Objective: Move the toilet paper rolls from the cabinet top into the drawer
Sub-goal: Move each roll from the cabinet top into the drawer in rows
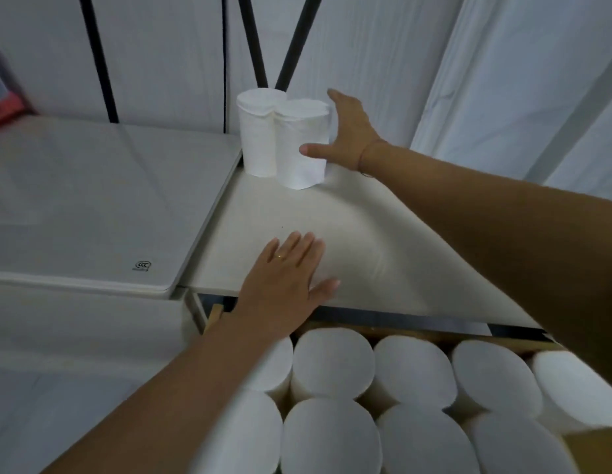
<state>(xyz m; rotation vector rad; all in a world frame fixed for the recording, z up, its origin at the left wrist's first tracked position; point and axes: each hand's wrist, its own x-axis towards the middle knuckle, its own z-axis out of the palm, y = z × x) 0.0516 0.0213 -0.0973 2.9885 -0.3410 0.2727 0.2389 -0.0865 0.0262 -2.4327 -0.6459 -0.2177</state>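
Two white toilet paper rolls stand upright and touching at the back of the cream cabinet top (263, 213): the left roll (258, 131) and the right roll (299, 145). My right hand (345, 131) is spread around the right roll, thumb across its front and fingers behind it. My left hand (287, 271) lies flat on the cabinet top near its front edge, fingers straight. Below, the pulled-out drawer (434, 336) holds several upright rolls (332, 364) packed in rows.
A pale grey surface (85, 206) with a small printed mark adjoins the cabinet on the left. Black poles (256, 39) rise behind the rolls against white fabric. A red object (3, 107) sits at the far left edge.
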